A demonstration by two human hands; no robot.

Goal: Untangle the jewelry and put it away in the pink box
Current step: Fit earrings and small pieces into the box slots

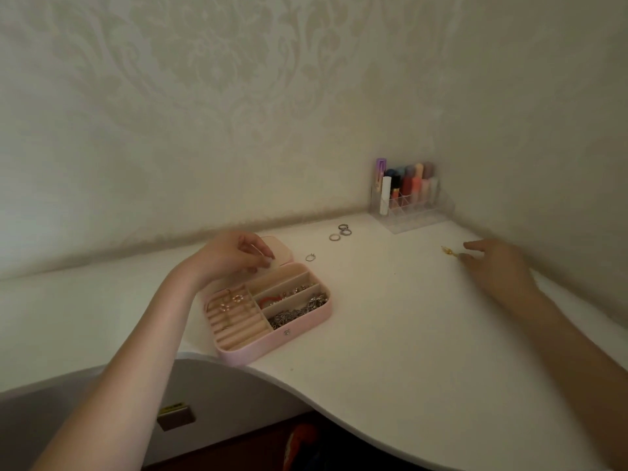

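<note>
Head view: pink box (292,329) is open at table (390,334) centre, chains seen inside. Left hand (234,254) is curled at its 11 o'clock lid edge, grip unclear. Right hand (498,266), fingers relaxed, is touching gold earring (448,250) at 2 o'clock

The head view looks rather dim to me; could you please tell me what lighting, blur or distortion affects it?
Head view: dim, warm light, no glare; wide-angle lens bends the table edge and wall corner; the right hand sits in shade and looks soft; the far organizer is slightly blurred; the pink box reads clearly.
</note>
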